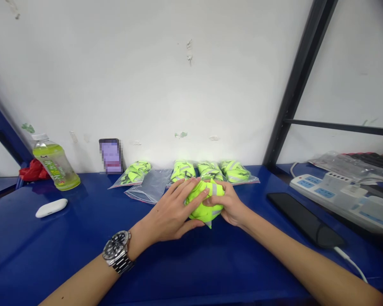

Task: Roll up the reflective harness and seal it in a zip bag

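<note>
A bunched-up neon yellow garment with grey reflective stripes (207, 204) rests on the blue table (83, 238). My left hand (170, 212), with a steel watch on its wrist, presses on the garment's left side with fingers laid over it. My right hand (230, 204) grips the garment's right side, fingers curled round it. Just behind lies an empty clear zip bag (150, 187). Along the wall sit several filled bags of the same neon garments (207, 170).
A green drink bottle (55, 163) and a red cloth (33, 170) stand at the back left, with a white case (51, 207) in front. A phone (111, 155) leans on the wall. A black pouch (303, 219) and a white power strip (341, 197) lie right.
</note>
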Demonstrator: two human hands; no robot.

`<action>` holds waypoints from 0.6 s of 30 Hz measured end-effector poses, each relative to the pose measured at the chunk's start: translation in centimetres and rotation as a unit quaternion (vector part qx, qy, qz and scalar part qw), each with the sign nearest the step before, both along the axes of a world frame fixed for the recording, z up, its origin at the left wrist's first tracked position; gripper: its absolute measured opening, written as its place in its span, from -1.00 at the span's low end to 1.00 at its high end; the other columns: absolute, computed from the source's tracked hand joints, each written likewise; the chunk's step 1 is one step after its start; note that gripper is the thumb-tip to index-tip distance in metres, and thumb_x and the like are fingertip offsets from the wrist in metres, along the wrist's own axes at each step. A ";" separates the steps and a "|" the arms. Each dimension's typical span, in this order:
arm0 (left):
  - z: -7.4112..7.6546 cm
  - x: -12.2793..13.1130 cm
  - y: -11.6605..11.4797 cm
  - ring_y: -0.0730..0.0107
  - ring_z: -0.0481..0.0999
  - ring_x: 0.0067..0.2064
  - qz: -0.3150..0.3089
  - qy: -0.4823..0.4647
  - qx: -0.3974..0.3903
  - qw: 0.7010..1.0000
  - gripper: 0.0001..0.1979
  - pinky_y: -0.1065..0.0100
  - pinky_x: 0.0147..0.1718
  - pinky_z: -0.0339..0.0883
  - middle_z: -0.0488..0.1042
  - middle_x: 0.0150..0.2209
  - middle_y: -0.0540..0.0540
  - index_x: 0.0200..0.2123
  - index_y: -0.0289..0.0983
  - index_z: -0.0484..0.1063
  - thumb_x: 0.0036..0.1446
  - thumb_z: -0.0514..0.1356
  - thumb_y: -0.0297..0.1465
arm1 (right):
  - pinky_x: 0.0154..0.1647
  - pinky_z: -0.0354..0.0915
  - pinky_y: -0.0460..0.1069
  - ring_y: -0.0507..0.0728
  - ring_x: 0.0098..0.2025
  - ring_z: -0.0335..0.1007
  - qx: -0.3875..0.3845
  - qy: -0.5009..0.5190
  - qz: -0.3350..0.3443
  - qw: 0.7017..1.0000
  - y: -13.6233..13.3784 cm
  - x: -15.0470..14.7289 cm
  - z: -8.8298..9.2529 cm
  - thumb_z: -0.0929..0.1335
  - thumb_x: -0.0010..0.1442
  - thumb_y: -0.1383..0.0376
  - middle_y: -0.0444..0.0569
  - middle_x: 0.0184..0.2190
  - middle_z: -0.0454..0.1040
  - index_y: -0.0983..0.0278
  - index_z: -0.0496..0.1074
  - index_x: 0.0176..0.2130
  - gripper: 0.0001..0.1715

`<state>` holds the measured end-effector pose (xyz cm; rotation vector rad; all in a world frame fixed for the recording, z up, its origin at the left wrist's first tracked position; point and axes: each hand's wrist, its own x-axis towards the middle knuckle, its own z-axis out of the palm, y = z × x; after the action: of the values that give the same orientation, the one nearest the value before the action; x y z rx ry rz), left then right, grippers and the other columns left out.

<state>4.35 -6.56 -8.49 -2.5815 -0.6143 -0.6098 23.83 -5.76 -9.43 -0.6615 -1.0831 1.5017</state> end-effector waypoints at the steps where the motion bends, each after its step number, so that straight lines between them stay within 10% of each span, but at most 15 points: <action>1: 0.1 -0.1 0.2 -0.08 0.05 0.32 0.000 -0.002 -0.008 1.000 -0.24 -0.11 0.18 0.13 0.06 0.30 -0.42 0.32 -0.30 -0.06 0.18 0.17 -0.14 | -0.43 0.30 -0.05 0.06 -0.46 0.35 0.002 -0.009 -0.001 1.000 0.0 0.0 0.0 0.48 -0.38 0.50 -0.15 -0.50 0.45 0.32 0.47 -0.37 -0.57; 18: -0.3 0.4 0.5 -0.02 0.36 -0.03 0.054 0.020 0.066 0.996 -0.40 -0.01 -0.07 0.30 0.36 0.00 -0.39 0.21 -0.51 0.06 0.05 0.00 -0.58 | -0.33 0.35 -0.03 0.07 -0.37 0.39 -0.018 0.008 0.107 0.994 -0.6 -0.9 -0.5 0.50 -0.32 0.52 -0.20 -0.44 0.43 0.25 0.36 -0.25 -0.43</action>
<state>4.70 -6.06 -8.80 -2.4146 -0.6730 -0.5423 22.91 -6.36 -9.93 -0.5715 -1.1445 1.7111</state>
